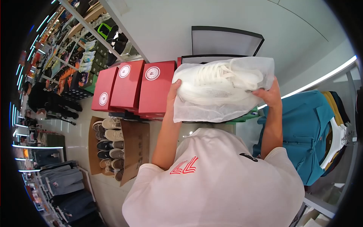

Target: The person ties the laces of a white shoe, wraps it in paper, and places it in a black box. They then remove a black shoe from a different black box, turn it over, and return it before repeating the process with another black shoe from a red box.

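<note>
Two hands hold a translucent white bag [242, 108] with pale shoes [211, 81] inside, raised in front of the chest. The left hand [172, 92] grips its left end, thumb on top and the other fingers mostly hidden; the right hand [271, 94] has its fingers partly curled round the right end. The load is probably light, firm where the shoes fill it, while the thin wrapping looks soft, perhaps slippery, and easily torn. Both ends seem the best hold, pinching shoe and bag together rather than loose film.

Beyond the bag a black-edged lid [225, 43] stands against a white wall [162, 26]. To the left are red boxes [126, 87]; whatever supports them is mostly hidden. Nearer, a cardboard carton [137, 151] of shoes sits on the glossy floor [77, 132]. Teal clothing [302, 132] hangs at right; stocked shelves [85, 56] fill the far left.
</note>
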Demonstrator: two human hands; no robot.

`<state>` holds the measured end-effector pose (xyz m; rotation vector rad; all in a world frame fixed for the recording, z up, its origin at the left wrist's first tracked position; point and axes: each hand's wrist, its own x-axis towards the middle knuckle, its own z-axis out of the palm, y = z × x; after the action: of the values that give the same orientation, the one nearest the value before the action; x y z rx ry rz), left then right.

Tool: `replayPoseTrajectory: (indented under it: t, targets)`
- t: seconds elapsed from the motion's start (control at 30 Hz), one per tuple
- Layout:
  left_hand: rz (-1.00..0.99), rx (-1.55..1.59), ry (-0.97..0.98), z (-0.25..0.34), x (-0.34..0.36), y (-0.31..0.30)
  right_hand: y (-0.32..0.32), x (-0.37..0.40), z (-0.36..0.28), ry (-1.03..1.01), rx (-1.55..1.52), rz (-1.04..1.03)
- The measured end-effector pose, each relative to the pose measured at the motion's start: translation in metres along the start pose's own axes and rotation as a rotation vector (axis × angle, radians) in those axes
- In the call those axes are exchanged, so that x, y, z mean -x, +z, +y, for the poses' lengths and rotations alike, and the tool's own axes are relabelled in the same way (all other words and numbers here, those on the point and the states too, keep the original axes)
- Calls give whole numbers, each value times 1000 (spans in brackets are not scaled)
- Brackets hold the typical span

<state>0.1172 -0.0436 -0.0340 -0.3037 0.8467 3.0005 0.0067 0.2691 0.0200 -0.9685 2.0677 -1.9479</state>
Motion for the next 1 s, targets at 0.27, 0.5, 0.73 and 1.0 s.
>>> replayPoseTrajectory:
  t: [0.27,0.5,0.73,1.0]
  targets:
    - [-126,284,-126,-35,-12,5,17,7,54,1,-672,135]
    - [-63,104,86,-11,-19,15,7,-14,19,-23,-786,470]
    - [-300,-682,342,40,-108,-23,-14,-56,20,115,-98,139]
    - [-12,-1949,744,4,-110,-30,15,-47,93,103,1054,-140]
